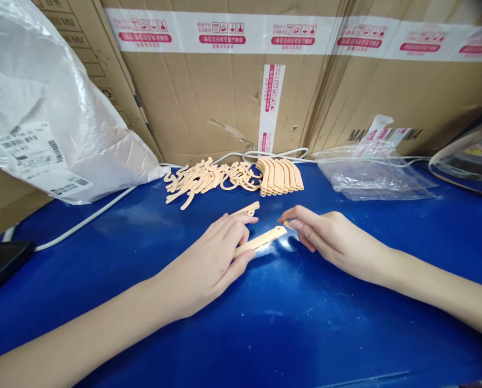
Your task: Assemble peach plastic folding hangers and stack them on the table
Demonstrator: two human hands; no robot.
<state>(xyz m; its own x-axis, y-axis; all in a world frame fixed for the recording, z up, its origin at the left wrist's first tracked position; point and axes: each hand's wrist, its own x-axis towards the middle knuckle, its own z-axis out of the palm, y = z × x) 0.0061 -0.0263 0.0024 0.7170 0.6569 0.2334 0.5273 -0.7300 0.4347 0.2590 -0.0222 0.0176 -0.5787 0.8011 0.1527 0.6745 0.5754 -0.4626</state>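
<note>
My left hand (224, 253) is closed around a cream plastic strip (265, 238), held between thumb and fingers. The strip's free end, with a small round hole in it, points right and slightly up. Beyond the left fingers lies another cream piece (249, 209), partly hidden by the hand. Just past the strip's end, my right hand (325, 231) pinches a small cream piece (288, 223) between thumb and forefinger. Most of that small piece is covered, so its shape is unclear. It is very close to the strip's tip; I cannot tell whether they touch.
Behind the hands lie loose cream arms (192, 180), curved hooks (238, 175) and a neat row of curved pieces (281, 175). A clear plastic bag (370, 172) lies to the right. A white parcel bag (63, 118), cardboard boxes (208, 97) and a white cable (87, 221) border the blue table (241, 345).
</note>
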